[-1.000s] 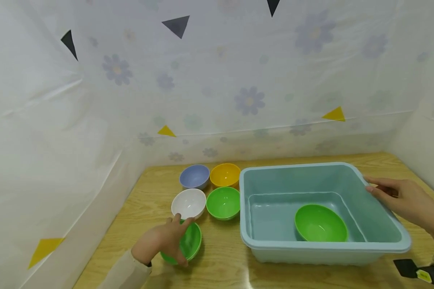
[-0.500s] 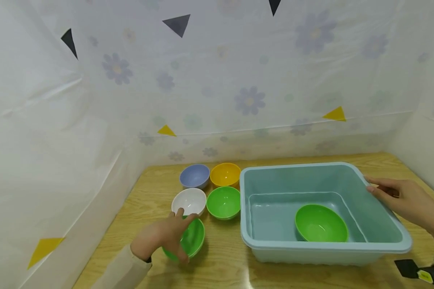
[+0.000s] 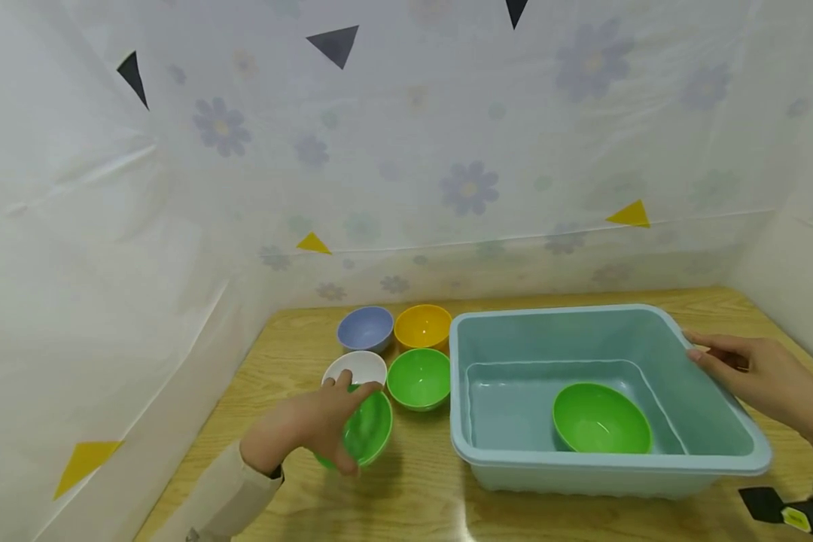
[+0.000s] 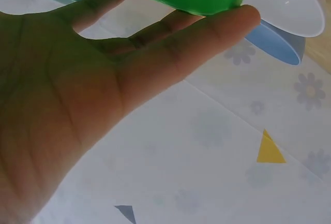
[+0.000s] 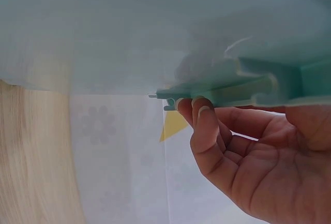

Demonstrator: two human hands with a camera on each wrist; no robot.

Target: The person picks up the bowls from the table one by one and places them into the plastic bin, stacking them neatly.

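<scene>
On the table [image 3: 433, 482], the tub [image 3: 711, 452] holds one green bowl [image 3: 601, 418].

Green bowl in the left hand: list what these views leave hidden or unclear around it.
- Head view: the left hand covers the near side of the green bowl.
- Head view: that bowl hides part of the white bowl.
- Left wrist view: the bowl is cut off by the top edge.
- Right wrist view: the basin fills the frame, blurred.

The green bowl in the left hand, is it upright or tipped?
Tipped: the green bowl faces sideways toward the tub, held by the left hand.
</scene>
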